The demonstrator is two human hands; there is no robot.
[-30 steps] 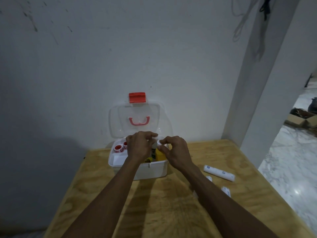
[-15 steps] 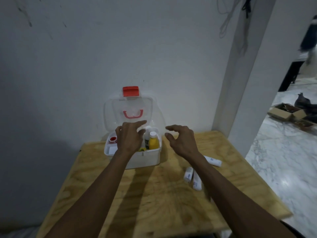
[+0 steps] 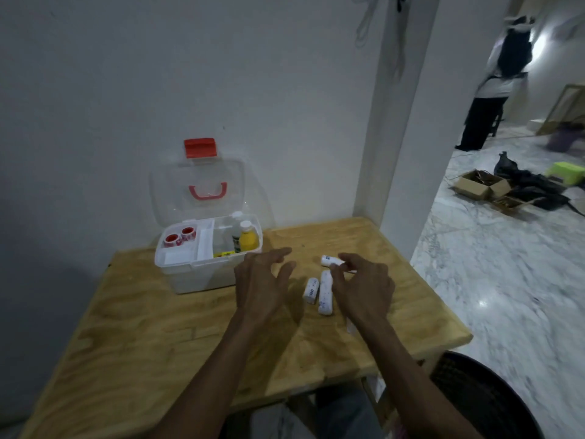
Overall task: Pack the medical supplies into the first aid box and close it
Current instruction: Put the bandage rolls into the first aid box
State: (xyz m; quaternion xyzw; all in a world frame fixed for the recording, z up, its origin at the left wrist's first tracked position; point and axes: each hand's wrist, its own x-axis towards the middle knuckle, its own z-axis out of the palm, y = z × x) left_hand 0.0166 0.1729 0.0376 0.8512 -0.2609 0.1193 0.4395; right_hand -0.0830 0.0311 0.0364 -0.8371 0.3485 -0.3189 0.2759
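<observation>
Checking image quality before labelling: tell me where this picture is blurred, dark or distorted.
Head view: dim overall, with soft shadows on the table under both arms; the person in the background and the floor are motion-smeared; a bright glare spot sits top right; the wide lens bends the pillar; the box is fairly sharp.

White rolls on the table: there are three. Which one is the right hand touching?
The farthest roll, lying crosswise by the right hand's fingertips. The other two rolls lie side by side, untouched, between both hands.

My box [image 3: 202, 274] sits at the table's [image 3: 126, 327] back left; three rolls [image 3: 325, 291] lie to its right.
</observation>
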